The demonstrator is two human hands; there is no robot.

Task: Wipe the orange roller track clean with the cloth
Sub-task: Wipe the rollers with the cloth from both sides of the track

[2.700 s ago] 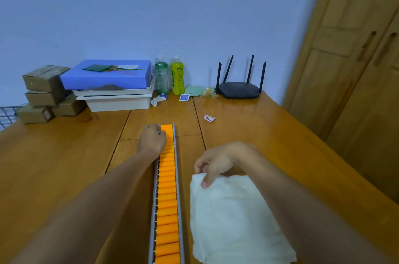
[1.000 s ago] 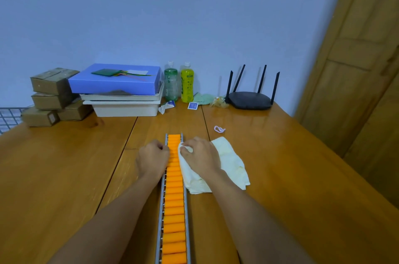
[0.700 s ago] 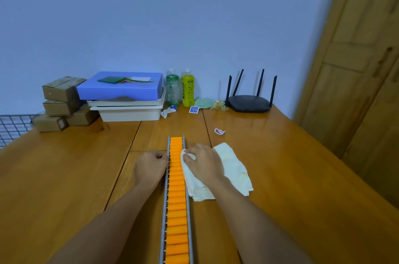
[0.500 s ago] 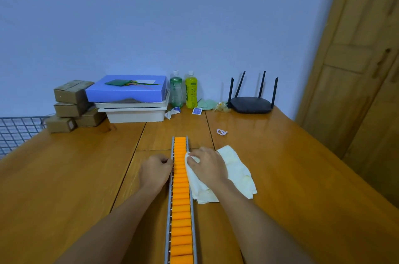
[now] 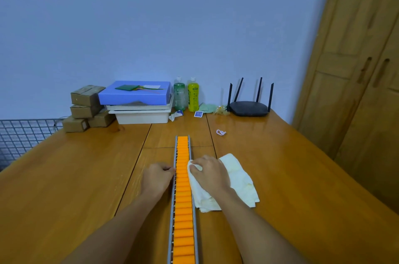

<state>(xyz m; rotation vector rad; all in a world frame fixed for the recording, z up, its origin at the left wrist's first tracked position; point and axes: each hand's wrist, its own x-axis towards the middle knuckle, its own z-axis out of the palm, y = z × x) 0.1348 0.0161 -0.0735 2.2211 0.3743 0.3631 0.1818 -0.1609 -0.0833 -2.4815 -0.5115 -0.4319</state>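
Right hand (image 5: 210,175), fingers curled into the soft, limp cloth (image 5: 237,179), presses it to the right rail of the stiff orange roller track (image 5: 183,199) running near-to-far down the wooden table (image 5: 302,177), left hand (image 5: 158,177) fingers curled, holding the left rail.

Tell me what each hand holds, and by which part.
The right hand pinches the cloth at its corner nearest the orange roller track. The left hand touches the track's left rail; whether its fingers grip it cannot be told.
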